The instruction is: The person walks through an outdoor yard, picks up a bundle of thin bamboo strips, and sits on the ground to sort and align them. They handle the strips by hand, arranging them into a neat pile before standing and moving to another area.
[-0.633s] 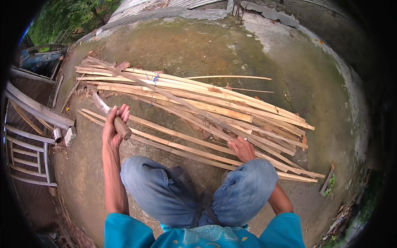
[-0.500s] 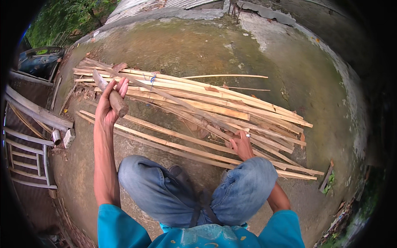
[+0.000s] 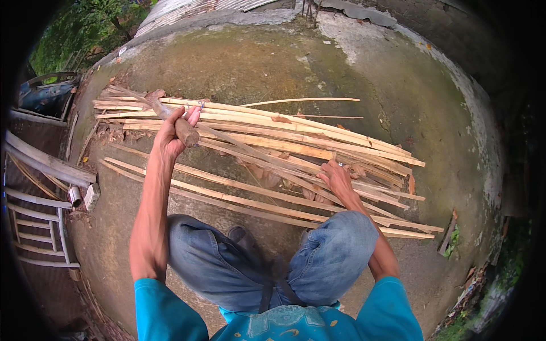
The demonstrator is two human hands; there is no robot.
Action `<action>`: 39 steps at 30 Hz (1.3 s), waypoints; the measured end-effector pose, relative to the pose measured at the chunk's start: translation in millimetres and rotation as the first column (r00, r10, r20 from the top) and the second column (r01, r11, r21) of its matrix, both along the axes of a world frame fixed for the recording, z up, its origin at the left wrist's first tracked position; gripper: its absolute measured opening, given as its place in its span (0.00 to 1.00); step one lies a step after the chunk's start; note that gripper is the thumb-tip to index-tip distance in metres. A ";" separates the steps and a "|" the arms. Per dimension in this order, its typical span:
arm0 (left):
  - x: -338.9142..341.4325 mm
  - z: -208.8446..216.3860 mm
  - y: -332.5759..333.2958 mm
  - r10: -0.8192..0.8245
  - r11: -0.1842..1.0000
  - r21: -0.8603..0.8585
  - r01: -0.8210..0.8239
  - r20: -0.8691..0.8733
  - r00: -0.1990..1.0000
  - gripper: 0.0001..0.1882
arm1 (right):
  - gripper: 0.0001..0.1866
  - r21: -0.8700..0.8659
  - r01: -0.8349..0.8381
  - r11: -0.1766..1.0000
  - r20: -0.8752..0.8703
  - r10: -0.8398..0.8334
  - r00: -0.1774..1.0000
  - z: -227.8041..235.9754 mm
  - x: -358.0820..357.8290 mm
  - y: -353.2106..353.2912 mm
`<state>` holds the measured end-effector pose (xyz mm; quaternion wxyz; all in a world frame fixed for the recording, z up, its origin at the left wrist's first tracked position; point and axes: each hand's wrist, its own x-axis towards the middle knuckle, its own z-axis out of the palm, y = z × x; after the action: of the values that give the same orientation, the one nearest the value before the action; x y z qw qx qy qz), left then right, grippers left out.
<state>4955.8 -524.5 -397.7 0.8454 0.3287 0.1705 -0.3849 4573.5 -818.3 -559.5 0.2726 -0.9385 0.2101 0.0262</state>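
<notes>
Over the left part of a heap of split bamboo strips, my left hand is closed around the thick wooden handle of a broad knife. Its blade points away to the far left, and some of my fingers lift off the handle. My right hand is down at the heap's right half, fingers curled on a bamboo strip near its end. Which strips its fingers enclose is partly hidden. Several loose strips lie nearer to my knees, apart from the main heap.
Blue string is around part of the heap. Dry leaves lie among the strips. At the left are a slatted wooden frame, a metal can and a pale block. A low wall runs along the back.
My left hand has moved right and farther away with the knife. My right hand has shifted away from my knee, up the heap, toward the end of a wide strip.
</notes>
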 end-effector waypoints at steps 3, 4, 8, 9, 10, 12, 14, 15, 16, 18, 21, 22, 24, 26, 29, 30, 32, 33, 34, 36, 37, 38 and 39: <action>10.7 -8.5 10.8 0.023 0.997 0.068 -0.026 0.055 0.998 0.22 | 0.11 0.175 -0.185 0.967 -0.019 0.191 0.981 31.2 -20.4 20.8; 11.5 -9.0 9.1 0.018 0.997 0.071 -0.022 0.056 0.998 0.22 | 0.11 0.137 -0.153 0.979 0.055 0.147 0.988 29.9 -29.2 28.2; 14.3 -13.1 9.0 -0.015 0.998 0.061 0.012 0.045 0.999 0.23 | 0.13 0.254 -0.006 0.967 -0.070 0.025 0.997 49.8 -34.7 30.4; 12.3 -13.5 7.6 -0.020 0.998 0.062 0.016 0.055 0.998 0.24 | 0.15 0.252 0.016 0.968 -0.075 0.003 0.997 53.8 -34.1 30.5; 9.7 -13.0 4.7 -0.027 0.998 0.062 0.023 0.063 0.998 0.25 | 0.17 0.247 0.041 0.968 -0.081 -0.022 0.997 60.1 -33.3 31.3; 6.8 -8.4 4.8 -0.016 0.997 0.075 0.011 0.068 0.998 0.24 | 0.20 0.319 0.149 0.936 -0.209 -0.084 0.974 70.8 -29.7 40.4; 4.1 -9.0 0.7 -0.025 0.998 0.061 0.022 0.056 0.998 0.24 | 0.23 0.355 0.201 0.913 -0.237 -0.120 0.964 71.3 -39.4 44.1; 5.5 -10.4 1.6 -0.035 0.998 0.046 0.033 0.046 0.998 0.24 | 0.24 0.366 0.189 0.911 -0.195 -0.124 0.973 61.2 -48.1 46.2; 8.0 -10.2 3.4 -0.045 0.999 0.033 0.043 0.042 0.998 0.23 | 0.24 0.380 0.174 0.908 -0.149 -0.126 0.981 50.7 -52.2 46.9; 12.4 -15.6 4.2 -0.048 0.999 0.018 0.047 0.041 0.998 0.23 | 0.21 0.299 0.201 0.933 -0.050 -0.196 0.979 16.6 -56.3 37.7; 14.1 -17.3 0.3 -0.054 0.998 0.049 0.051 0.058 0.997 0.22 | 0.15 0.106 0.340 0.934 0.088 -0.350 0.933 -20.8 -51.8 17.4; 14.7 -16.8 5.8 -0.050 0.996 0.076 0.043 0.102 0.994 0.23 | 0.14 0.047 0.390 0.920 0.144 -0.393 0.908 -29.0 -40.1 16.2; 8.1 -11.2 -0.9 0.022 0.989 0.146 -0.036 0.099 0.995 0.20 | 0.15 0.052 0.416 0.908 0.182 -0.418 0.890 -30.5 -27.2 15.0; 10.6 -8.6 4.1 0.021 0.994 0.104 -0.029 0.074 0.997 0.21 | 0.18 -0.030 0.413 0.910 0.145 -0.405 0.903 -25.8 -17.2 15.4; 16.5 -5.4 12.2 0.086 0.988 0.119 -0.099 0.109 0.990 0.21 | 0.18 -0.211 0.354 0.911 0.006 -0.361 0.933 -14.2 -10.2 18.6; 18.5 -4.4 15.2 0.110 0.983 0.130 -0.126 0.118 0.987 0.21 | 0.18 -0.222 0.308 0.925 0.002 -0.316 0.949 -16.0 -11.2 18.2; 23.8 -6.9 17.8 0.152 0.975 0.140 -0.170 0.134 0.979 0.21 | 0.18 -0.254 0.224 0.941 -0.006 -0.233 0.972 -16.3 -17.9 8.7; 26.6 -11.1 21.4 0.172 0.971 0.142 -0.192 0.144 0.974 0.20 | 0.18 -0.255 0.167 0.952 -0.054 -0.187 0.981 -14.5 -20.9 3.7; 31.3 -18.1 31.2 0.183 0.969 0.143 -0.203 0.137 0.973 0.20 | 0.18 -0.251 0.116 0.961 -0.063 -0.136 0.989 -6.6 -18.2 2.8; 39.3 -30.1 49.2 0.201 0.965 0.145 -0.217 0.117 0.973 0.20 | 0.17 -0.242 0.018 0.970 -0.084 -0.040 0.996 18.7 -13.8 1.2; 39.9 -35.3 46.1 0.198 0.968 0.141 -0.208 0.083 0.977 0.19 | 0.18 -0.308 -0.047 0.950 -0.125 0.008 0.992 33.0 -17.7 -6.4; 40.5 -37.3 48.3 0.192 0.972 0.124 -0.199 0.065 0.979 0.19 | 0.17 -0.309 -0.068 0.949 -0.143 0.024 0.989 43.7 -21.2 -11.5; 41.7 -38.4 52.2 0.188 0.975 0.109 -0.192 0.048 0.981 0.19 | 0.17 -0.307 -0.090 0.947 -0.161 0.041 0.986 52.9 -23.9 -16.0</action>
<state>4997.5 -472.2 -436.1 0.8614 0.3655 0.2066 -0.2859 4549.6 -834.3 -506.7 0.1022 -0.9716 0.2006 0.0733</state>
